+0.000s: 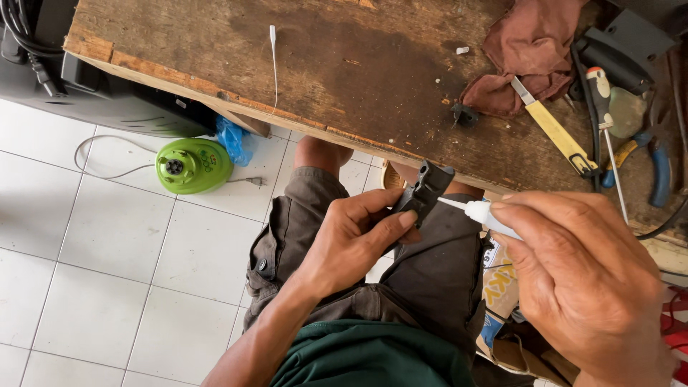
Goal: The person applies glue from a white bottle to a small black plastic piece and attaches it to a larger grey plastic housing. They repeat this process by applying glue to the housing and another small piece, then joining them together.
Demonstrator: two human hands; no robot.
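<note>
L hand (351,240) sits near frame centre, thumb and fingers clamped on a small black plastic part (424,192), which it holds upright just off the near edge of the tabletop (344,72), above the person's lap. R hand (584,283), at 4 o'clock, is closed round a small white glue tube (486,214); the thin nozzle points toward 9 o'clock and its tip meets the side of the black part, or nearly so; can't tell if it truly touches.

Worn wood tabletop fills the upper frame, w/ a dark stain across the middle. A white zip tie (274,61) lies on it at 11 o'clock, well apart from both hands. At 1 o'clock a reddish-brown rag (527,54) is bunched up, w/ a small black clip (465,115) just beside its lower L corner. A yellow utility knife (555,130) lies slanted at 2 o'clock, blade end touching the rag. Just R of it: a screwdriver (600,89) w/ red-and-white handle, shaft pointing toward 5 o'clock, and blue-handled pliers (656,168) near the R edge.

Below the tabletop, white floor tiles (107,287). A round green appliance base (193,165) rests on them at 9 o'clock, white cord looped beside it, blue plastic bag (233,140) touching its R side. Person wears grey-brown shorts (430,272) and a dark green shirt (373,358).
</note>
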